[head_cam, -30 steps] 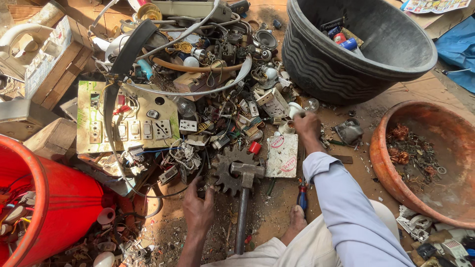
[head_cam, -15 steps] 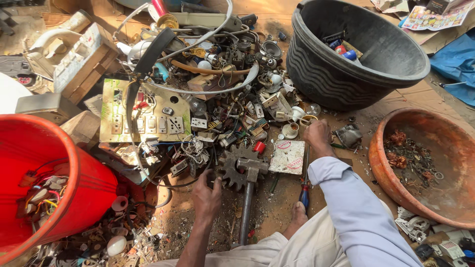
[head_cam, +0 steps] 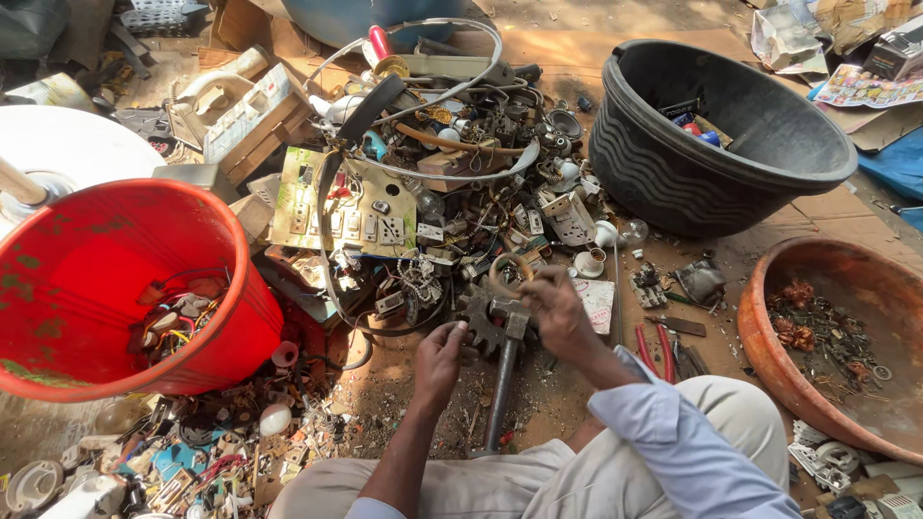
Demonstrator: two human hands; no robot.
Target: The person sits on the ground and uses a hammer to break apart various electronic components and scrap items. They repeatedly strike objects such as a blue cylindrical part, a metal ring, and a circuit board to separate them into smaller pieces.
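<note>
bucket [head_cam: 115,288] left, tub [head_cam: 711,144] right, scrap pile [head_cam: 433,192] between

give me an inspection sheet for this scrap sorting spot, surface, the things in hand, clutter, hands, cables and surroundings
Surface: cardboard sheet on dirt ground.
Job's things: small ring held above a toothed gear on a metal shaft.
Clutter: scrap pile, circuit board, red-handled pliers.
Hands: left hand beside the gear; right hand grips the ring.
Cables: grey hoop cable around the pile.
Surroundings: red bucket, black tub, brown basin.
</note>
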